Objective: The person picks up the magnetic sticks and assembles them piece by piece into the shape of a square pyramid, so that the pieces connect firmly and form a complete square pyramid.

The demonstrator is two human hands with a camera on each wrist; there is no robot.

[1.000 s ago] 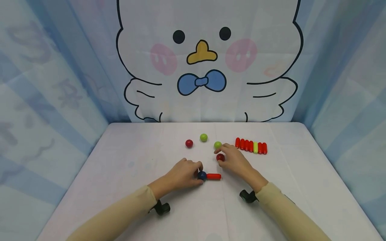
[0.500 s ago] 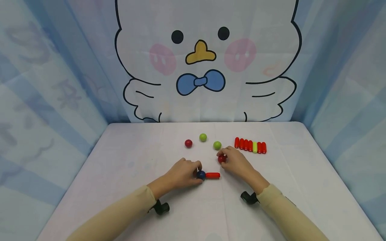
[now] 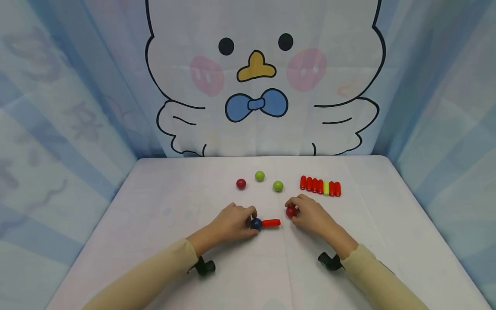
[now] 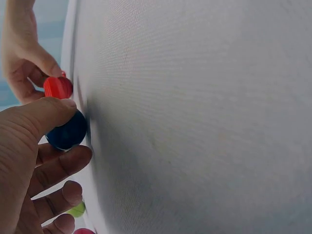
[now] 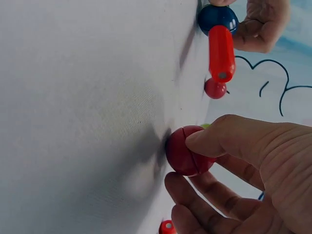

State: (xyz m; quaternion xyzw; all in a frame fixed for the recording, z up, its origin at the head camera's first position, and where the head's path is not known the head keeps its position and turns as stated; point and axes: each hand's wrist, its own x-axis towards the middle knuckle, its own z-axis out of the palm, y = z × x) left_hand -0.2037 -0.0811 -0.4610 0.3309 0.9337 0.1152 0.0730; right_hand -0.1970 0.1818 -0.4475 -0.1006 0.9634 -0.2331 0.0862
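Note:
Between thumb and fingers, my left hand point(image 3: 232, 223) pinches a blue ball point(image 3: 256, 224) low over the table. A red rod point(image 3: 271, 223) sticks out from the ball's right side, its free end pointing toward my other hand. My right hand point(image 3: 311, 215) pinches a dark red ball point(image 3: 291, 212), just right of and slightly beyond the rod's end. In the right wrist view a seam line runs across this red ball point(image 5: 187, 151), and a small pale spot marks the end of the red rod point(image 5: 222, 53).
Farther back lie another red ball point(image 3: 241, 184), a green ball point(image 3: 259, 175) and a second green ball point(image 3: 277, 186). At the back right, several red rods point(image 3: 314, 185) and one yellow-green rod point(image 3: 326, 188) lie side by side. A printed curtain point(image 3: 255, 133) hangs behind the table.
My right hand has drawn the red ball toward me and to the right, away from the green ball. My left hand still holds the blue ball with its rod, almost in place.

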